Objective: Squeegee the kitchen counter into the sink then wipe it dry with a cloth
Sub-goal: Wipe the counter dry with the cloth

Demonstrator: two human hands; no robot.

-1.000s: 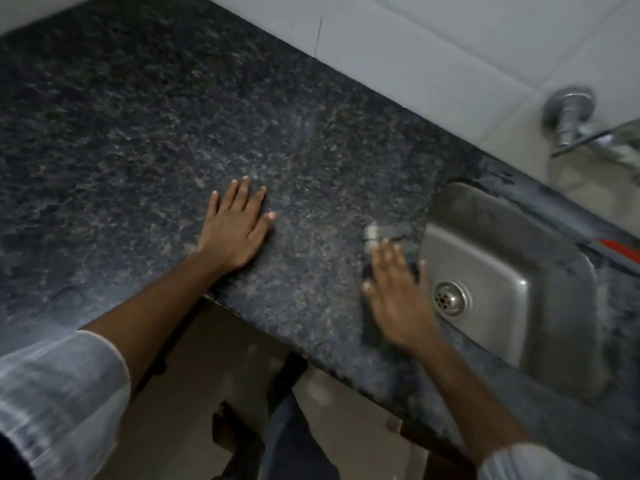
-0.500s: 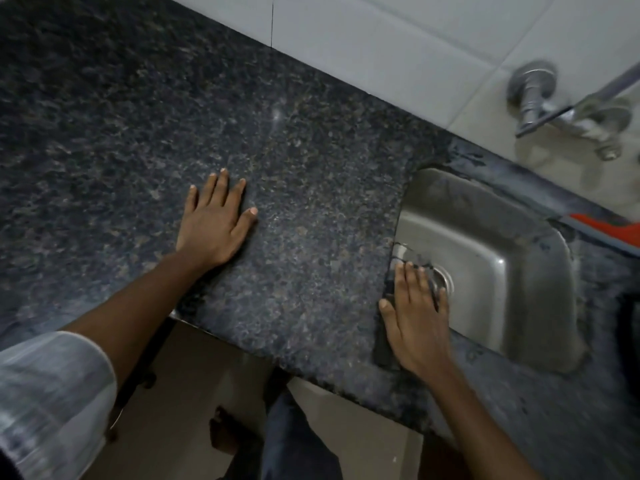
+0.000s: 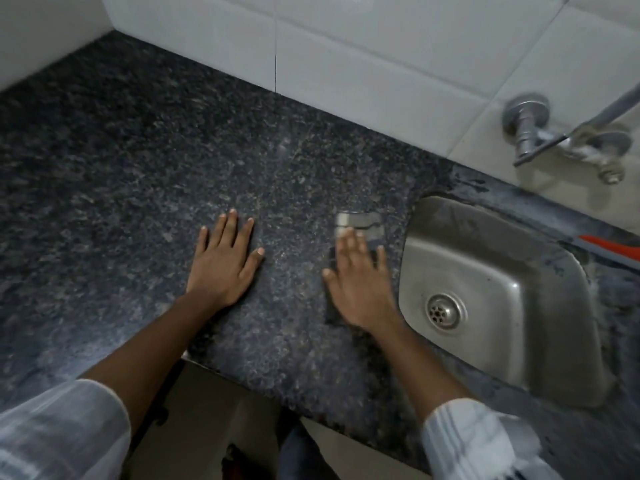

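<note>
Wiping stroke: cloth (image 3: 360,227) is pressed flat on the counter (image 3: 138,188) under the right hand (image 3: 360,285); a pale edge shows just beyond the fingertips, dark part under the palm.
Change: half a sec ago the right hand w/ cloth was at the sink (image 3: 502,299) rim, fingers over the basin edge; now it has been drawn back onto the counter, just left of the rim. A sec ago it was about where it is now. So a push-to-sink and return has been completed.
Right grip: fingers spread and flattened on the cloth, nothing pinched; the cloth is held by downward pressure only.
Left grip: left hand (image 3: 225,261) is laid palm-down on bare counter, well to the left of the right grip, fingers spread, empty. Unchanged over the sec; prob. used as a brace.
Squeegee: an orange-red item (image 3: 609,245) is seen past the sink, far right of the right grip; may be the squeegee, can't be confirmed.
Task meaning: squeegee phase is judged done, drying phase under way. Strip beside the sink is being worked in short back-and-forth passes.
Left to do: large counter area beyond and left of the left grip is judged not yet covered; wetness can't be told from the dark stone.
Drain (image 3: 445,311): open, nothing seen lying in the basin.
</note>
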